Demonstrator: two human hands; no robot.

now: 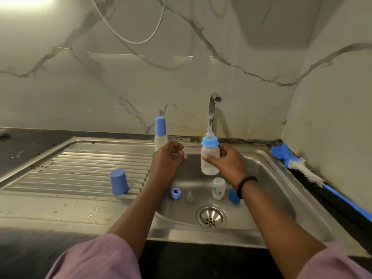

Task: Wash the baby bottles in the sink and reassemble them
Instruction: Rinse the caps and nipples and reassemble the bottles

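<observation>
Right hand (pixel 225 162) grips the baby bottle (pixel 210 158) mid-body, over the sink (pixel 269 178); left hand (pixel 168 158), at nine o'clock, curls empty. Light, probably wet-slick plastic: hold the barrel.

Blue cap (pixel 234 195) perhaps, wrist-hidden

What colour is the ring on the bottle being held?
Light blue: the ring on the bottle, seen in the head view.
</observation>
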